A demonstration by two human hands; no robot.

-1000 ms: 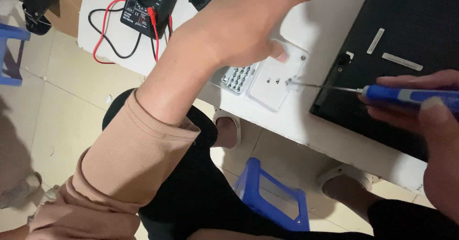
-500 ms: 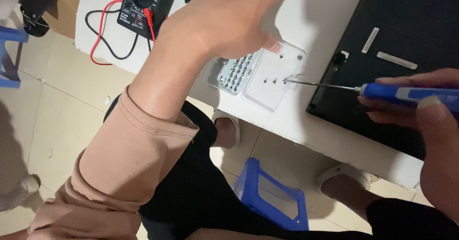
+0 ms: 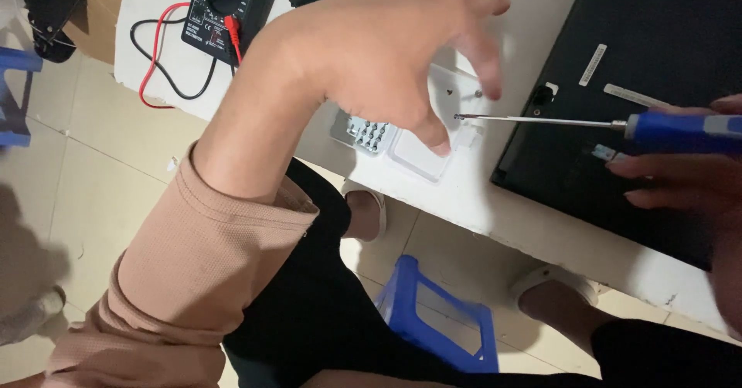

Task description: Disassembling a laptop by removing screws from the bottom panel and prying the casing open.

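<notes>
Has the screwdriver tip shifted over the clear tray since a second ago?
Yes. The screwdriver tip has moved from the clear tray's right edge inward to its upper middle, towards the left hand.

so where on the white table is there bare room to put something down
Bare table shows between the left hand and the black laptop, and along the near edge below the laptop. It is crowded around the clear tray and multimeter.

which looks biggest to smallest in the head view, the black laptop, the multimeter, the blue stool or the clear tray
1. black laptop
2. blue stool
3. multimeter, cut off by the frame edge, so unsure against the stool
4. clear tray
</notes>
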